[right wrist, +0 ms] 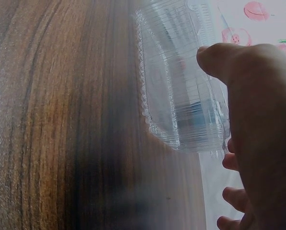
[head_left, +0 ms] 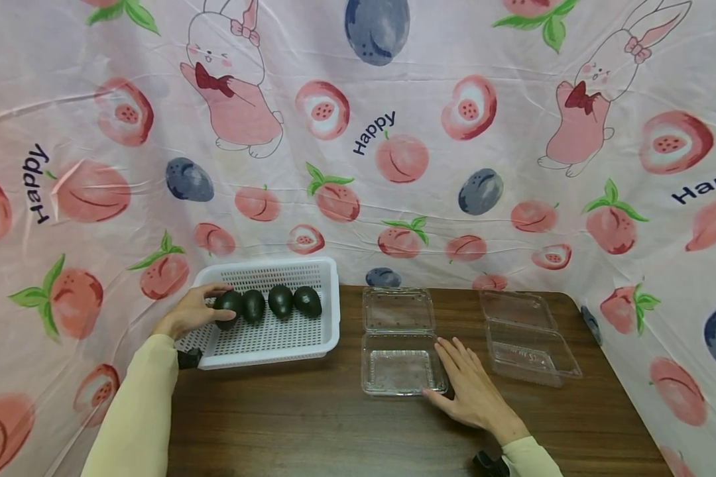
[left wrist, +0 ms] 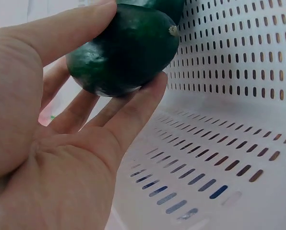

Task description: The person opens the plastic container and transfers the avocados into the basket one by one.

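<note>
My left hand [head_left: 192,311] reaches over the left side of a white plastic basket [head_left: 268,351] and pinches the leftmost dark green avocado [left wrist: 126,52] between thumb and fingers. Several more avocados [head_left: 280,302] lie in a row to its right in the basket. In the left wrist view the held avocado shows a pale stem spot at one end. My right hand [head_left: 471,392] lies at the right side of an opened clear plastic clamshell box [head_left: 396,368], fingers extended along its edge. The right wrist view shows the thumb right at the box rim.
A second opened clear clamshell box [head_left: 525,348] stands at the right on the brown wooden table [head_left: 286,417]. Behind and beside the table hangs a pink cloth [head_left: 429,192] printed with fruit and rabbits.
</note>
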Demonstrator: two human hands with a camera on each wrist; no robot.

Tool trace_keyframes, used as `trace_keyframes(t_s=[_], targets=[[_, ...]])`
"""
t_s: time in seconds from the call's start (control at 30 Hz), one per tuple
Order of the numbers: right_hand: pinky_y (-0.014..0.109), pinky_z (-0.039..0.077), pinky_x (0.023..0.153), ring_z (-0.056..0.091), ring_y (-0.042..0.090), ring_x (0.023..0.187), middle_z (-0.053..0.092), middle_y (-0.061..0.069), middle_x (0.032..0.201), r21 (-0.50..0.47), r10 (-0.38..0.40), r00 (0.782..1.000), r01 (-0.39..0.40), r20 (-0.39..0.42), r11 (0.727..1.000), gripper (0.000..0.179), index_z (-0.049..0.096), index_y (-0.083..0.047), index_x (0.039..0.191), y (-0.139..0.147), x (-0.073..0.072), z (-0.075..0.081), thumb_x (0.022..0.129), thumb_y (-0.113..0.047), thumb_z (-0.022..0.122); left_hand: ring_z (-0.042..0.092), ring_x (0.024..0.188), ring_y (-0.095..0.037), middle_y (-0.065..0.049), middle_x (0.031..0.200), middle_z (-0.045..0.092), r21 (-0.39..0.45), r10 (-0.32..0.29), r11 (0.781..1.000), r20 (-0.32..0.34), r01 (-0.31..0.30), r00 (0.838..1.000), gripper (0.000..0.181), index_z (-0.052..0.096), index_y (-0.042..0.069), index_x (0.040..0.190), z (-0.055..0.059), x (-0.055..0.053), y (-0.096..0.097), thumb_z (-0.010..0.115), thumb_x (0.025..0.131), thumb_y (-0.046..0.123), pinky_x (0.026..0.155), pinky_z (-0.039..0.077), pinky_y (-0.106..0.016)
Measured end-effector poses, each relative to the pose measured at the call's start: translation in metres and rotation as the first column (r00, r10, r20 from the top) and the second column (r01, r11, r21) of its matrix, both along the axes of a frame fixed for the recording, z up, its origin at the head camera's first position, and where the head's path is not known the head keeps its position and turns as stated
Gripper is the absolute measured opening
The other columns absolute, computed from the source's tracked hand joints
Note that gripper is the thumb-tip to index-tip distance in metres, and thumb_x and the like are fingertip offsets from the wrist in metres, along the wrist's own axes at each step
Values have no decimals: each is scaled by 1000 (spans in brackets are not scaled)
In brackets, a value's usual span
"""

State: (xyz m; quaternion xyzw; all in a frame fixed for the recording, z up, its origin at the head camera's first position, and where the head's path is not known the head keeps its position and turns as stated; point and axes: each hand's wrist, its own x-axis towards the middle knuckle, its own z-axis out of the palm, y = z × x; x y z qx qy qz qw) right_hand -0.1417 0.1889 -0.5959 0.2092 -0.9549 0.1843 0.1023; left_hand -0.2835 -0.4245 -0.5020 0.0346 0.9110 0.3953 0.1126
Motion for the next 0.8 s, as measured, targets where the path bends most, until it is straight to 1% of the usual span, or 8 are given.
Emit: trace_keyframes(t_s=[0.1,0.33,0.4,0.53,0.6,0.7,0.8], targets=[[76,34,132,39,52,167,45,20,179,-6,1,1000,-1,-1,1000,98,46,1,170,0,0,0,100,-59,79,44,152,-64,-39,173,37,-7,-2,1000,-5,2,1000,85,42,1,171,-2,-2,-1,86,101,24,123,47,-74],[78,37,129,42,53,164,48,21,177,-5,12,999,-13,-31,1000,96,48,2,168,-1,1,-1,100,-59,79,46,150,-61,-42,168,41,-33,-9,999,-16,8,1000,84,44,-3,168,-3,-5,-4,87,99,19,123,45,-75],[77,37,129,42,53,165,47,21,177,-2,8,1000,-8,-25,1000,96,47,1,169,-1,1,-1,100,-59,79,47,150,-59,-43,168,41,-33,-12,999,-16,12,1000,85,45,-3,168,-4,-6,-4,89,98,18,123,46,-72],[76,34,132,39,51,168,44,19,180,3,-4,1000,4,14,1000,97,45,0,171,0,1,1,101,-59,78,51,148,-56,-43,168,42,-29,-15,999,-4,14,1000,87,45,-4,167,-5,-9,-2,91,96,18,118,52,-62],[76,33,133,38,51,168,44,18,180,5,-5,1000,5,22,1000,97,45,0,171,0,1,1,101,-60,77,52,147,-55,-43,168,42,-29,-17,999,3,17,1000,87,45,-5,167,-6,-10,-1,91,96,17,117,53,-59],[76,32,133,37,50,169,42,18,181,7,-7,1000,7,27,1000,99,43,-1,172,-1,0,2,101,-59,78,51,146,-55,-43,167,42,-32,-12,999,20,13,1000,87,45,-5,166,-8,-12,0,91,96,16,118,53,-62],[77,34,132,39,51,168,44,19,180,8,-4,1000,4,9,1000,98,45,0,171,-1,0,2,100,-59,79,49,148,-56,-43,168,40,-34,-13,999,32,14,999,86,45,-5,166,-8,-13,1,91,95,15,122,50,-67]])
